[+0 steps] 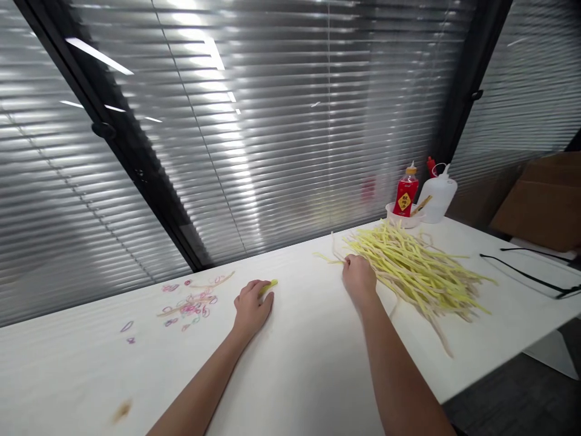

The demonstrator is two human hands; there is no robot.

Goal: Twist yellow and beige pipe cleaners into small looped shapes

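My left hand (253, 309) rests on the white table at the middle, its fingers and thumb closed around a short yellow piece (269, 287) whose end shows past them. Further right, my right hand (358, 275) is pinched at the left edge of a big loose heap of long thin yellow and beige strips (413, 266). A pale strip (334, 247) and a yellow one stick out beyond its fingertips. How many strips those fingers hold is hidden.
Behind the heap, a red-labelled bottle (405, 192) stands in a clear bowl (399, 219), beside a white squeeze bottle (438, 195). Black-framed glasses (535, 275) lie at the right. Small coloured loops (195, 304) mark the table's left. Window blinds (290, 121) rise behind; a cardboard box (540, 200) stands right.
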